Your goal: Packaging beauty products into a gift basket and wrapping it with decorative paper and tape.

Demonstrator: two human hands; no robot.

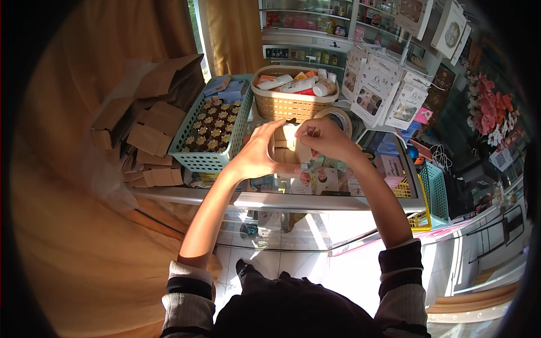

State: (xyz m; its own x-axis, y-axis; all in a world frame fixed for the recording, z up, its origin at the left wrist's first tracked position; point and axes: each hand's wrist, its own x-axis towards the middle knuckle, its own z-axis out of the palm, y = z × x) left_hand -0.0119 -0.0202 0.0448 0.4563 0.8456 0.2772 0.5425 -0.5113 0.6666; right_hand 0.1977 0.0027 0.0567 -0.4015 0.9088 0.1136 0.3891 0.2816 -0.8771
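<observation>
My left hand [262, 154] reaches around the left side of a small open cardboard box [287, 148] on the glass counter, thumb along its near edge and fingers along its far left side. My right hand [323, 137] has its fingers bent and pinched at the box's right upper edge, by a raised flap. Behind my right hand lies a roll of tape [347, 120]. Left of the box, a light green plastic basket [203, 162] holds many dark items topped with gold flower shapes. Several brown cardboard boxes [154, 133] are piled farther left.
A beige basket [291, 105] of white tubes and bottles stands behind the box. Packaged false nails [374, 91] hang on a rack at the right. The counter's metal edge [296, 202] runs before me. Yellow [427, 211] and green [435, 190] baskets stand right, a curtain [84, 236] hangs left.
</observation>
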